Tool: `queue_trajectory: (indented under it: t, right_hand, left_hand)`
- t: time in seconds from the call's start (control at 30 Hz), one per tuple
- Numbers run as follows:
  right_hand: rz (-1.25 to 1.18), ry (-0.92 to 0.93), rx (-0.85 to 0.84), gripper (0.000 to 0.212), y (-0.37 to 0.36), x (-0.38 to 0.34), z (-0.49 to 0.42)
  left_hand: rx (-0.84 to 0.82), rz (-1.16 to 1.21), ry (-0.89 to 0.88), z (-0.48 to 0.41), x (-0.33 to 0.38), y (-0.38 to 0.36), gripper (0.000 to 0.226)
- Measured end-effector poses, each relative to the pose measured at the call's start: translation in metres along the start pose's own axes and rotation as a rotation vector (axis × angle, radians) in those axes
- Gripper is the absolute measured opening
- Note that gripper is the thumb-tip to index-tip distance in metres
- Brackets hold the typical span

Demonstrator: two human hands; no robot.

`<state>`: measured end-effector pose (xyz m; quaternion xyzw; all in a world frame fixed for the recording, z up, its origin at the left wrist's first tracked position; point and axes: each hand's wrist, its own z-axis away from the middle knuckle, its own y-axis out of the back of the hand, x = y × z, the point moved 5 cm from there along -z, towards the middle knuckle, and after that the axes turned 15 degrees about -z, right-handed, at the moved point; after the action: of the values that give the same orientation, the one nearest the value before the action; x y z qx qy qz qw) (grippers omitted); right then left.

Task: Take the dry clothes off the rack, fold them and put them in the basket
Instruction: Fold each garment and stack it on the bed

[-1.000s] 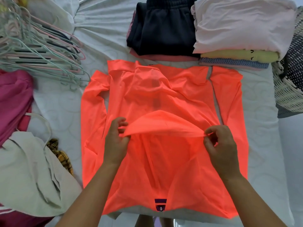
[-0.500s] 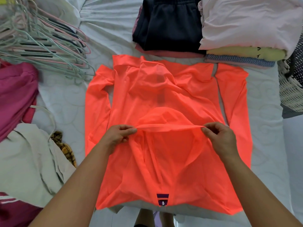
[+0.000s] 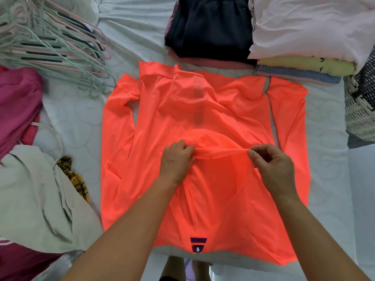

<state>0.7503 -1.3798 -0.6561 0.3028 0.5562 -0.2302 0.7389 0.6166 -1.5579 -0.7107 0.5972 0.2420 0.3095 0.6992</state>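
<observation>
One orange top point(image 3: 203, 110) lies flat on the bed point(image 3: 81, 118), centre, with a sleeve down each side. Two hands: the left hand point(image 3: 175, 159) grip pinches a raised fold mid-top, and the right hand point(image 3: 274, 165) grip pinches the fold's other end; fingertips are partly buried in fabric. The basket point(image 3: 359, 114) is cut off at the right edge, contents unclear. Two folded stacks sit behind the top, a dark stack point(image 3: 211, 27) and a pale stack point(image 3: 304, 25), both cropped. Hanger pile point(image 3: 50, 47) far left, count unreadable. A plaid cloth point(image 3: 77, 179) is half hidden under a grey garment point(image 3: 36, 189).
</observation>
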Motion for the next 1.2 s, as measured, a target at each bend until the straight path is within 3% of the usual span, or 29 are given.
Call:
queue_trajectory:
  t: [0.07, 0.17, 0.27, 0.4, 0.53, 0.8, 0.9, 1.03, 1.2]
  right_hand:
    - [0.002, 0.021, 0.013, 0.022, 0.002, -0.001, -0.003]
    - [0.021, 0.027, 0.039, 0.017, 0.007, 0.000, -0.005]
    - [0.070, 0.050, 0.056, 0.016, 0.013, 0.001, -0.007]
    - [0.061, 0.082, 0.093, 0.029, 0.019, -0.002, -0.007]
    - [0.027, 0.154, 0.094, 0.020, 0.013, -0.014, -0.001]
    - [0.054, 0.135, 0.138, 0.004, 0.027, -0.006, -0.006]
    - [0.115, 0.175, 0.135, 0.014, 0.031, -0.009, -0.006]
    - [0.191, 0.271, 0.136, 0.007, 0.030, -0.016, 0.000]
    - [0.223, 0.357, 0.114, 0.008, 0.030, -0.019, 0.010]
  left_hand:
    - [-0.002, 0.114, -0.002, 0.000, -0.002, 0.003, 0.014]
    - [-0.005, 0.425, 0.012, 0.002, -0.006, 0.015, 0.019]
    - [0.000, 0.566, 0.044, 0.003, -0.012, 0.034, 0.019]
    - [-0.064, 0.439, -0.121, 0.000, -0.008, 0.047, 0.010]
    - [-0.073, 0.223, -0.244, 0.001, -0.001, 0.037, 0.022]
    - [-0.137, 0.613, -0.113, -0.004, -0.009, 0.032, 0.026]
    - [-0.049, 0.463, -0.237, -0.008, -0.012, 0.051, 0.022]
    - [0.110, 0.092, -0.370, -0.008, -0.013, 0.068, 0.010]
    - [0.156, -0.250, -0.168, -0.004, -0.024, 0.071, 0.012]
